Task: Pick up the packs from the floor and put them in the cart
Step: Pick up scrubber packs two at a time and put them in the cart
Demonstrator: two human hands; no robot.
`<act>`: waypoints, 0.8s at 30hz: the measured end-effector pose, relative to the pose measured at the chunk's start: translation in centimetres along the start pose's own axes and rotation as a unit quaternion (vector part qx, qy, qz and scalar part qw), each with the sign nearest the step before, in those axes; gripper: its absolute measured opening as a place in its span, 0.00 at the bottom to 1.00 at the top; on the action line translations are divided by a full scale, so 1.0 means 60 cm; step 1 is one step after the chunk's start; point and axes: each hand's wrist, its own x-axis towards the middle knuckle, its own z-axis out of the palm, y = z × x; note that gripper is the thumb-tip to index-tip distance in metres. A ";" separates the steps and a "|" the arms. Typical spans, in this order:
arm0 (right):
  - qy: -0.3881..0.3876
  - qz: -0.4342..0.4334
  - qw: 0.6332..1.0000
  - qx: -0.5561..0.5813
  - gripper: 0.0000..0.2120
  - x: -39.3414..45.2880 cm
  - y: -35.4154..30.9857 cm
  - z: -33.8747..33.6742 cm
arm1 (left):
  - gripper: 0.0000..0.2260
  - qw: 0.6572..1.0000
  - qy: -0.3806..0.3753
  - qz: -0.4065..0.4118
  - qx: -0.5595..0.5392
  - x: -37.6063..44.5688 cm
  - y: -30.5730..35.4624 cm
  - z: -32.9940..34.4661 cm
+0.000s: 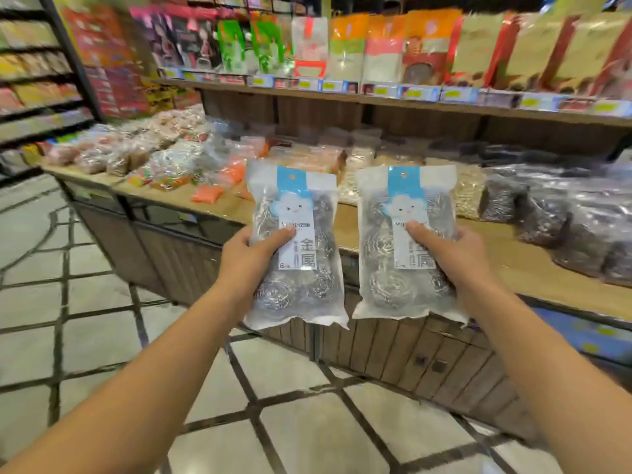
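Left hand [254, 249] at 10 o'clock of centre, thumb pressed onto left scourer pack [297, 248], fingers behind it, pack upright in the air. Right hand [451, 251] at 2 o'clock, gripping right scourer pack [407, 244] likewise. Both packs off the tiled floor [85, 319]; pickup apparently done. No cart in sight, so placing remains.

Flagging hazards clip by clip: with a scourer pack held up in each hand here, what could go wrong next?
No cart is in view, so both packs must be carried there blind. The left hand pinches the left pack by one edge, the right hand likewise the right pack; the slick plastic could slip.
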 end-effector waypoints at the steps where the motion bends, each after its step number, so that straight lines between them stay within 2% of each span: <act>1: -0.017 -0.001 1.000 -0.002 0.20 0.004 -0.006 0.041 | 0.12 1.000 0.018 0.003 0.002 0.011 0.002 -0.034; 5: -0.089 -0.014 0.996 -0.006 0.18 0.029 -0.025 0.199 | 0.13 0.996 0.089 0.007 -0.009 0.058 0.007 -0.160; 11: -0.180 -0.032 0.983 -0.024 0.32 0.081 -0.040 0.443 | 0.09 0.984 0.177 0.003 -0.024 0.128 0.009 -0.333; 13: -0.208 -0.035 0.977 -0.019 0.30 0.101 -0.043 0.528 | 0.10 0.979 0.204 0.005 -0.021 0.158 0.014 -0.388; 18: -0.287 -0.029 0.958 -0.001 0.18 0.151 -0.057 0.735 | 0.13 0.962 0.274 -0.011 -0.013 0.243 0.030 -0.521; 24: -0.368 -0.026 0.930 -0.002 0.26 0.188 -0.066 0.968 | 0.15 0.938 0.346 -0.001 0.008 0.318 0.047 -0.662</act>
